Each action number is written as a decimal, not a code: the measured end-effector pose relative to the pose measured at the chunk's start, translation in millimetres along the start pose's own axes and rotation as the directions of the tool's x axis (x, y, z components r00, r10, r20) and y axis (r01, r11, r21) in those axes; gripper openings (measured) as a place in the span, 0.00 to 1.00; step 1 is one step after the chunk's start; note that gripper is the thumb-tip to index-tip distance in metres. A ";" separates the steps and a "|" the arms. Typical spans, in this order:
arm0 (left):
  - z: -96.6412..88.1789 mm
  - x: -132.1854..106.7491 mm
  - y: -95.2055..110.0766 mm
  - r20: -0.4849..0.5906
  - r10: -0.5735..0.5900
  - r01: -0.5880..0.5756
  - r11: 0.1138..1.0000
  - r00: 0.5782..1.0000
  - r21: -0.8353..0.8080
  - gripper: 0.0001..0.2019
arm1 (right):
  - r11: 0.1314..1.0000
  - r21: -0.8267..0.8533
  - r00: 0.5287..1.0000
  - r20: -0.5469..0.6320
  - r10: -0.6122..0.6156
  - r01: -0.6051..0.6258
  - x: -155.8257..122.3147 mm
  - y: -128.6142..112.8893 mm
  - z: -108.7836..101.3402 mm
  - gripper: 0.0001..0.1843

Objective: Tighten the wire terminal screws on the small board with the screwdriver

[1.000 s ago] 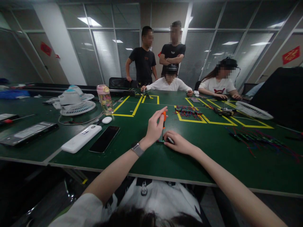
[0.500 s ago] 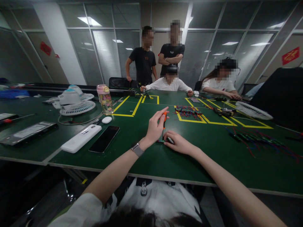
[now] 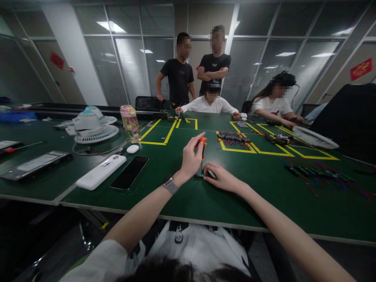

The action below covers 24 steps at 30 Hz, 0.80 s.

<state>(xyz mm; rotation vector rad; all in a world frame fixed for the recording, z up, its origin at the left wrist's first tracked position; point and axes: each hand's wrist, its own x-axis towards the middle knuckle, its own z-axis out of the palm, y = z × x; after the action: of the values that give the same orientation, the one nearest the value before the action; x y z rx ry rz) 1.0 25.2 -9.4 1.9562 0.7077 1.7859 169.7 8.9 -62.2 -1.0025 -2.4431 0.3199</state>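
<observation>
My left hand (image 3: 192, 156) is closed around the handle of an orange-and-black screwdriver (image 3: 203, 144). The screwdriver stands nearly upright, its thin shaft reaching down to a small green circuit board (image 3: 199, 175) on the table. Beside the shaft, my right hand (image 3: 219, 178) rests low on the table with its fingers curled at the board's right end. A dark oval piece with a light edge (image 3: 211, 174) shows under the right hand's fingers; its kind is unclear. The exact spot where the tip meets the board is too small to make out.
A black phone (image 3: 129, 173), a white power bank (image 3: 101, 172) and a pink-lidded bottle (image 3: 131, 124) stand left. Wired circuit boards (image 3: 235, 139) lie ahead within yellow tape, more boards (image 3: 323, 172) at right. A white fan (image 3: 95, 127) is far left. People are across the table.
My left hand has shifted slightly left at the fingertips, and the screwdriver handle looks turned. My right hand and the board have stayed in place.
</observation>
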 end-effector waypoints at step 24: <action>-2.0 -0.3 2.9 -0.042 0.036 -0.032 0.995 0.998 0.090 0.15 | 1.000 0.015 1.000 -0.001 -0.007 0.007 -0.4 -1.1 -0.9 0.03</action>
<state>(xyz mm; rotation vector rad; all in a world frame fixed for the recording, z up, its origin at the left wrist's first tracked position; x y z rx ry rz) -0.7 22.6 -7.7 2.0033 0.7848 1.8523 169.7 7.9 -61.1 -0.9870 -2.4397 0.3346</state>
